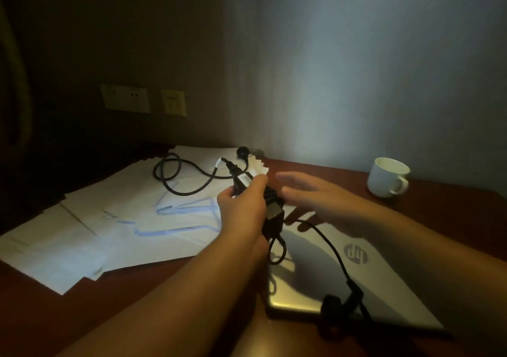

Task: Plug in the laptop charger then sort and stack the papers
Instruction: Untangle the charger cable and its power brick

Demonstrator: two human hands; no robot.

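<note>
Step 1, charger not yet plugged: left hand [242, 208] gripped the adapter brick [270, 211], right hand [310, 194] open beside; next needs wall outlet [124, 98].

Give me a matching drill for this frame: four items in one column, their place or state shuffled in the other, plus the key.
Items
1. charger brick
2. laptop
3. mug
4. papers

Place or state
A. spread loose over the left part of the desk
B. lid closed, flat on the desk under the right forearm
C. held up in the left hand
D. standing alone by the wall at far right

Pairs: 1-C, 2-B, 3-D, 4-A
</note>
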